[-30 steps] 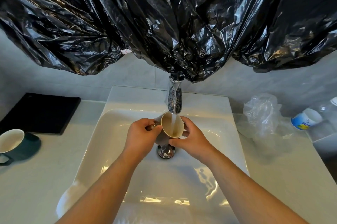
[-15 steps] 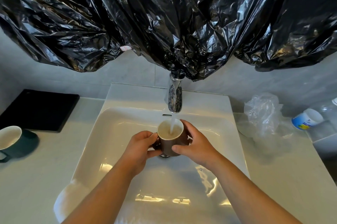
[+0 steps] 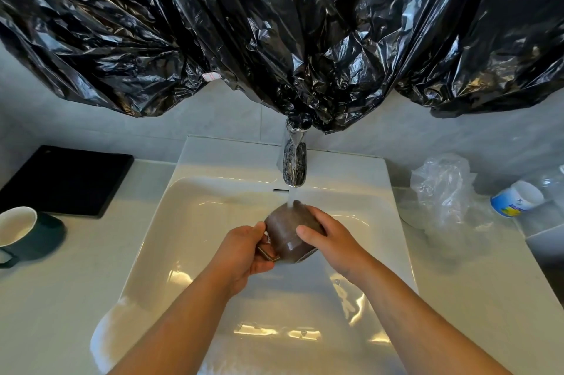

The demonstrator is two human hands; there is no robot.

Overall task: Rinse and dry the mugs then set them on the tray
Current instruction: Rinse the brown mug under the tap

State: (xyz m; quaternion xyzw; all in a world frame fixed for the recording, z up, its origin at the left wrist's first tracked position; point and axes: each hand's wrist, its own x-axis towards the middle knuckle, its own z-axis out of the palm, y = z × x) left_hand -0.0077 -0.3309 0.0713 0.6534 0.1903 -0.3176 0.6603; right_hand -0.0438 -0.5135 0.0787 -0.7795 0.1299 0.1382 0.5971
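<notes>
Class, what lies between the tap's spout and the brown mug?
Only a thin stream of water, running from the tap down onto the brown mug; the head view shows it.

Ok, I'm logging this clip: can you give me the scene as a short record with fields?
brown mug: tipped, held over the sink, water hitting its outside
left hand: grips the handle
right hand: holds the mug's side
tap: running
green mug: on the counter, left of the sink
tray: black, behind the green mug
</notes>
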